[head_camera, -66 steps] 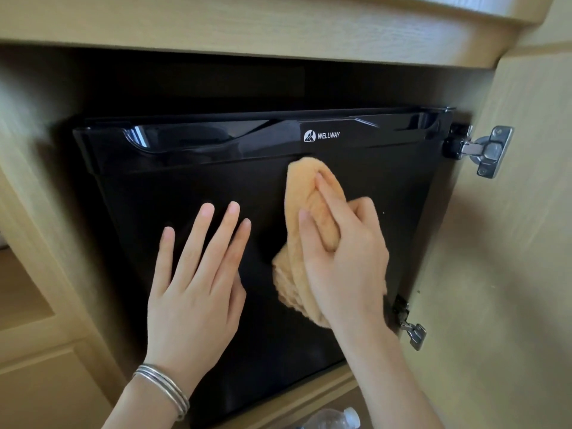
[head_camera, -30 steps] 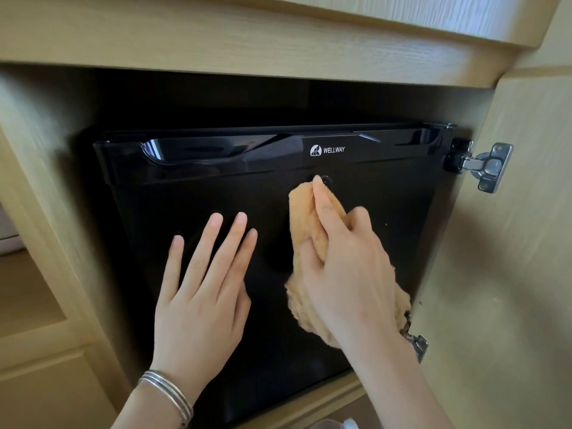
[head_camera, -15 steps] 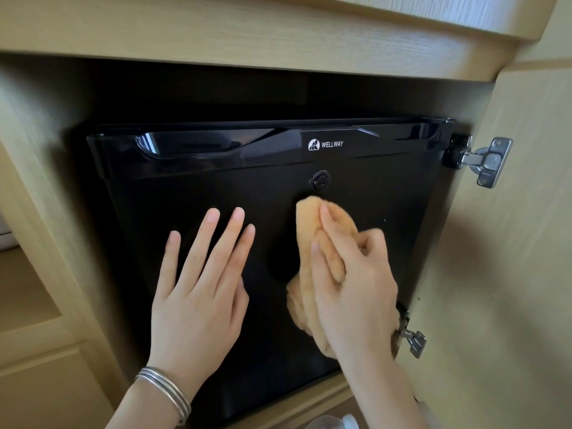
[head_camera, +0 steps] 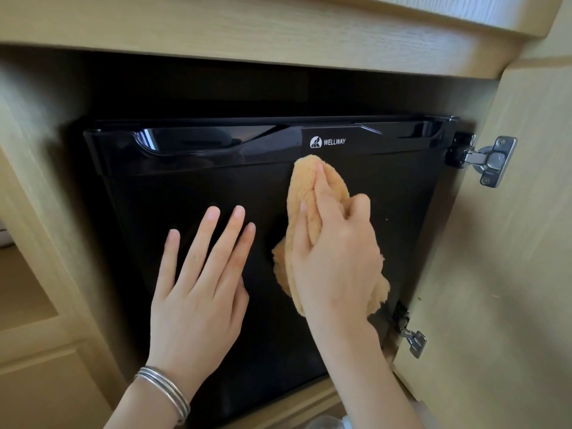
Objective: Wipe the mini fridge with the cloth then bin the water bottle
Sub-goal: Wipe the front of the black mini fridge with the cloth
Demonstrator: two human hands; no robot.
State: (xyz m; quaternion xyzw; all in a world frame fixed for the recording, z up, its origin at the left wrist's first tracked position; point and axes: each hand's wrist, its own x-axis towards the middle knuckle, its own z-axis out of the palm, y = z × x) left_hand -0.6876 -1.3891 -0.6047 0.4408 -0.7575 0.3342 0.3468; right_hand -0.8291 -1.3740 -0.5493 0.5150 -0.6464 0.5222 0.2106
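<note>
Wiping step in hand. The right hand [head_camera: 337,258] was closed on the cloth [head_camera: 309,196], pressing it against the mini fridge [head_camera: 185,187] door near its top edge. The left hand [head_camera: 198,292] lay flat, open, holding nothing. Bottle not clearly visible; binning presumably follows, needing a freed hand.

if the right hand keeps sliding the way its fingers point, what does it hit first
The right hand points up the mini fridge door. The orange cloth under its fingers would likely meet the glossy top trim with the WELLWAY logo first; the gap looks small.
</note>
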